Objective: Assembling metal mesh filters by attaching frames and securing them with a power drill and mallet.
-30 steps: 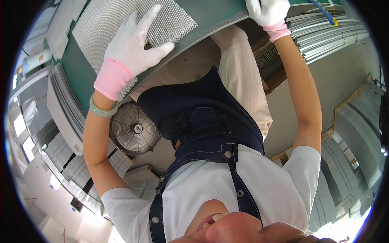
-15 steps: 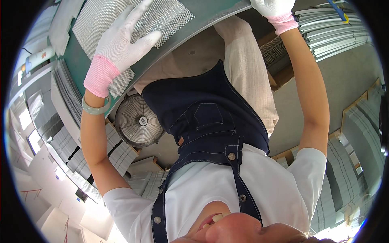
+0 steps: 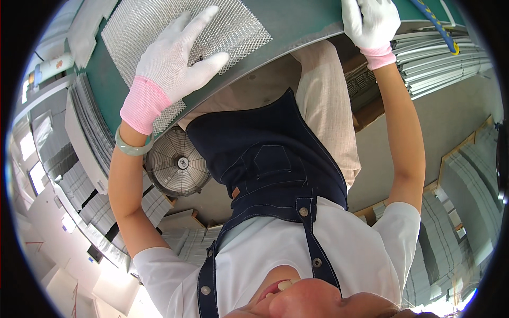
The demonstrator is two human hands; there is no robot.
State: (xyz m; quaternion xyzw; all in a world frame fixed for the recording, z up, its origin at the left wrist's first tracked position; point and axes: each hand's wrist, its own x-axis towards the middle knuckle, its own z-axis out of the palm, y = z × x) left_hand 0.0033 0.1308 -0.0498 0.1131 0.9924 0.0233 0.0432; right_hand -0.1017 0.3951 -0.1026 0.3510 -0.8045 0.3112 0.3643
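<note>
Silvery metal mesh sheet [image 3: 180, 32] lying on the green bench [image 3: 297, 21], left hand [image 3: 172, 66] in a white glove (pink cuff) spread flat on it, fingers open, right hand [image 3: 371, 24] gloved, curled over the bench edge well apart, round fan [image 3: 177, 164] below the left wrist.

Green-topped work table [image 3: 297, 21], edge curving across the far part of the view. Lying flat on it: one rectangular sheet of silver expanded-metal mesh [image 3: 159, 26], left side; a blue-and-yellow cable [image 3: 437, 26], far right.
</note>
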